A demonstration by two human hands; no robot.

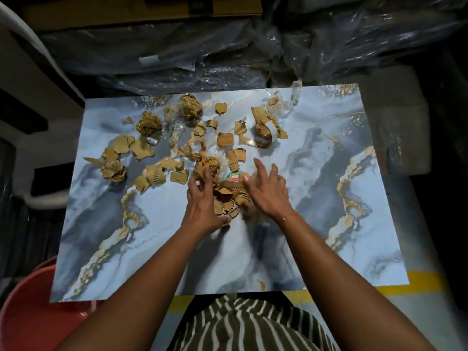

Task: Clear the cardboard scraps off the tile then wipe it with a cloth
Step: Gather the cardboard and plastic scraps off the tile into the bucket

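Striped fabric (253,323) fills the near edge, with a red tub (38,307) at the lower left. Both forearms reach over a blue marbled tile (354,173). On either side of a small heap of cardboard scraps (228,196) lie the left hand (202,198) and the right hand (266,191), fingers spread and nearly straight, touching the heap and gripping nothing. More scraps and crumpled balls (149,125) lie scattered across the tile's far left half, among clear tape bits (177,127). Dark plastic sheeting (228,46) lies beyond the tile.
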